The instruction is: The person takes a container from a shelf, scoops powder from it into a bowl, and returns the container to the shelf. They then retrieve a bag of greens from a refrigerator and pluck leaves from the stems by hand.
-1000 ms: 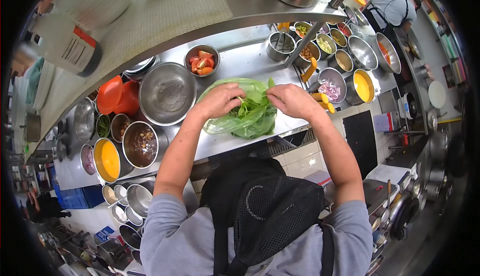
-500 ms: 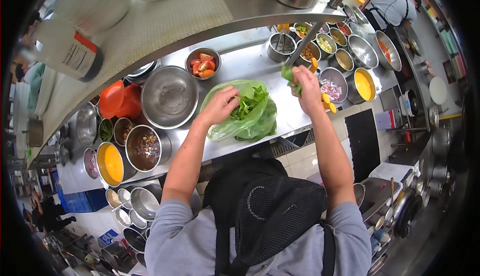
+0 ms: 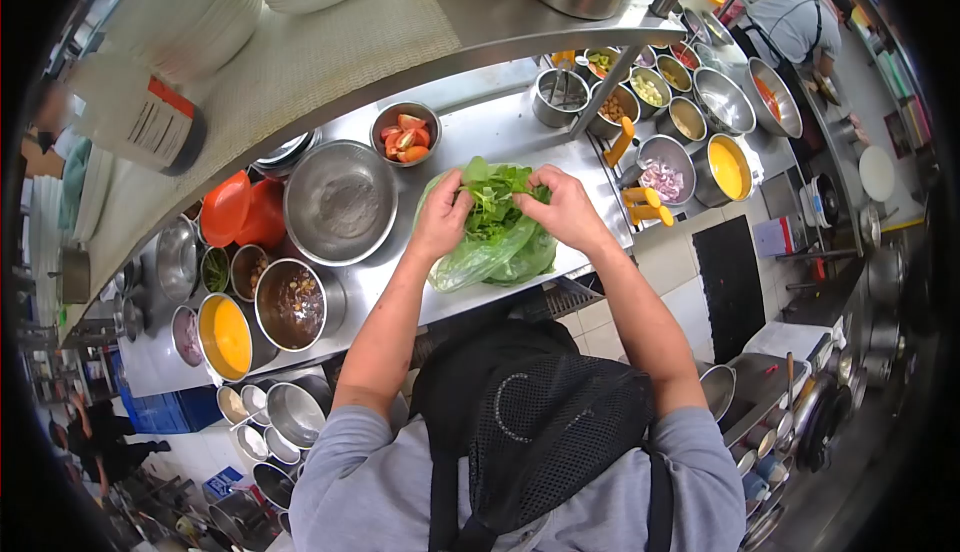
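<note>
A green plastic bag (image 3: 478, 264) full of leafy greens (image 3: 490, 207) lies on the steel counter (image 3: 400, 287), its mouth open. At the bag's left side, my left hand (image 3: 443, 214) has its fingers closed on leaves near the top. My right hand (image 3: 562, 207) pinches leaves at the right side of the bunch, level with my left. An empty-looking steel bowl (image 3: 340, 202) stands left of the bag, and a smaller bowl of cut tomatoes (image 3: 407, 139) is behind it.
Pots with yellow liquid (image 3: 226, 336) and brown liquid (image 3: 292, 304) stand at the left. Yellow-orange handles (image 3: 645, 204), chopped onions (image 3: 662, 178) and several pots are at the right. A shelf (image 3: 480, 50) with plates overhangs the counter. A person (image 3: 795, 22) stands at the far upper right.
My right hand has come left from beside the onion bowl to the greens. My left hand has shifted slightly, still at the leaves. The view has moved a little.
</note>
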A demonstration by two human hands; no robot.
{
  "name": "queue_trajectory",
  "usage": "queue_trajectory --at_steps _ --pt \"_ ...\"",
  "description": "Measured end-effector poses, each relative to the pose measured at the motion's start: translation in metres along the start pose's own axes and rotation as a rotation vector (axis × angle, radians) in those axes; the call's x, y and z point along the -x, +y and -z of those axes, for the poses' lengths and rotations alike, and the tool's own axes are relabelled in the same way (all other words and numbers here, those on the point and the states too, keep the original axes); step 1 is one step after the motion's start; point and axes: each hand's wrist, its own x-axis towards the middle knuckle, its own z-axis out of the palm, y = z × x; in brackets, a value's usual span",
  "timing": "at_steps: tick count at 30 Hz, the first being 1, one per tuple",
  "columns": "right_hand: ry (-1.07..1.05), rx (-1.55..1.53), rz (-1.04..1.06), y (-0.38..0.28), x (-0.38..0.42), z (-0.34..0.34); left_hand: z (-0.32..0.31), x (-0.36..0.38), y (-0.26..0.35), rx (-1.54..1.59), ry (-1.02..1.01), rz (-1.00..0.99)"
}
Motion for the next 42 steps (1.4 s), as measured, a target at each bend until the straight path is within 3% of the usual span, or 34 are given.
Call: queue_trajectory --at_steps 2,4,6,8,11,12,13,14,17,19,21,23,24,25,26,27,28,29,31,36,39,41,42 --pt "-0.035 0.143 0.09 -0.005 0.0 0.002 0.001 0.002 0.001 0.021 0.042 -0.001" --pt "-0.081 -0.122 -0.04 -0.013 -0.001 0.004 0.002 0.002 -0.011 0.035 0.036 0.011" --pt "-0.096 -0.103 -0.114 -0.011 -0.007 0.007 0.004 0.001 -0.015 0.048 0.029 0.02" --pt "-0.109 -0.084 -0.192 -0.012 -0.008 0.008 0.006 0.002 -0.011 -0.192 -0.022 -0.157" --pt "-0.009 0.145 -0.033 -0.014 -0.009 0.006 0.008 0.005 -0.012 -0.144 -0.017 -0.157" --pt "0.073 0.194 0.13 -0.006 -0.012 0.003 0.008 0.008 -0.016 -0.144 -0.014 -0.157" --pt "0.154 0.242 0.295 0.001 -0.014 0.0 0.008 0.012 -0.023 -0.109 -0.068 0.008" --pt "0.149 0.241 0.298 0.007 -0.014 -0.003 0.007 0.015 -0.03 -0.072 -0.123 0.174" --pt "0.271 0.285 0.277 0.012 -0.014 -0.002 0.003 0.02 -0.057 0.136 0.037 0.121" --pt "0.199 -0.091 -0.284 0.007 -0.014 0.013 0.011 0.018 -0.045 0.1 -0.021 0.15" --pt "0.149 -0.192 -0.204 0.017 -0.016 0.016 0.016 0.019 -0.027 0.065 -0.076 0.185" --pt "0.188 -0.528 -0.236 0.006 -0.017 0.018 0.013 0.013 -0.001 -0.221 -0.094 0.182" --pt "0.139 -0.39 -0.165 -0.001 -0.018 0.022 0.011 0.011 0.001 -0.22 -0.092 0.18" --pt "0.139 -0.389 -0.167 -0.008 -0.019 0.023 0.009 0.01 0.002 -0.325 -0.084 0.05" --pt "0.084 -0.104 0.064 -0.015 -0.021 0.019 0.007 0.01 0.002 -0.428 -0.079 -0.078" --pt "0.028 0.184 0.293 -0.024 -0.023 0.016 0.007 0.01 0.003 -0.425 -0.084 -0.076" --pt "-0.15 0.259 0.27 -0.037 -0.025 0.015 0.006 0.008 0.005 -0.46 -0.104 -0.123" --pt "-0.146 0.262 0.265 -0.035 -0.027 0.01 0.005 0.006 0.008 -0.496 -0.124 -0.173" --pt "-0.42 0.492 0.275 -0.023 -0.029 0.001 0.008 0.004 0.017 -0.5 -0.165 -0.17" --pt "-0.37 0.45 0.307 -0.02 -0.023 -0.007 0.018 0.005 0.009 -0.479 -0.206 -0.244" --pt "-0.308 0.614 0.23 -0.021 -0.026 -0.007 0.019 0.008 0.001 -0.511 -0.218 -0.23" --pt "0.05 0.172 0.201 0.004 -0.038 0.005 0.021 0.012 -0.011 -0.33 -0.039 -0.144" --pt "0.062 -0.161 -0.047 -0.001 -0.04 0.007 0.02 0.011 -0.012 -0.335 -0.041 -0.142"
